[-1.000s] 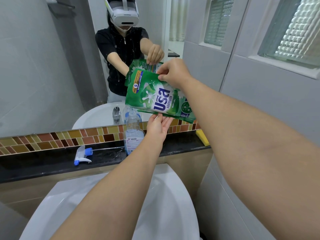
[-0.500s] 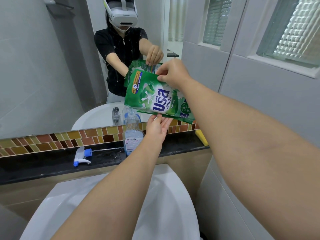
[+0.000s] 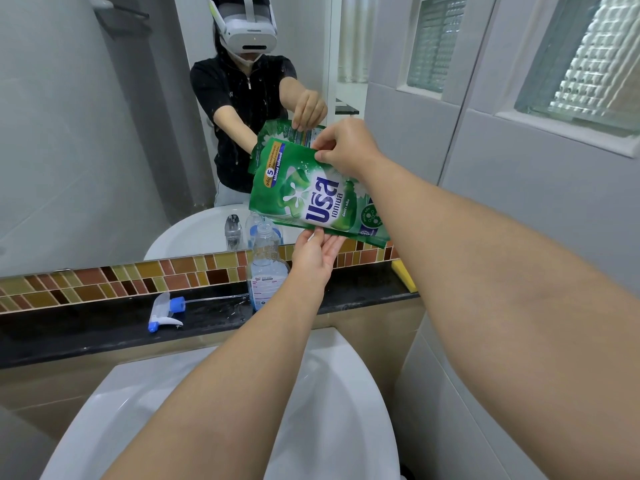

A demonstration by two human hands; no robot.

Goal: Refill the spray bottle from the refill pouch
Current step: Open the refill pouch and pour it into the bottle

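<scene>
My right hand [image 3: 341, 147] pinches the tilted pouch [image 3: 311, 195]; my flat left hand [image 3: 317, 252] props it; the bottle [image 3: 265, 268] stands just below-left.

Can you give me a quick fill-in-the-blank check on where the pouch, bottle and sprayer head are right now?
1. The right hand pinches the top edge of the ____ refill pouch.
2. The left hand supports the pouch from ____.
3. The spray bottle stands on the black ledge with its neck ____.
4. The sprayer head lies on the ledge to the ____ of the bottle.

Missing words: green; below; open; left
</scene>
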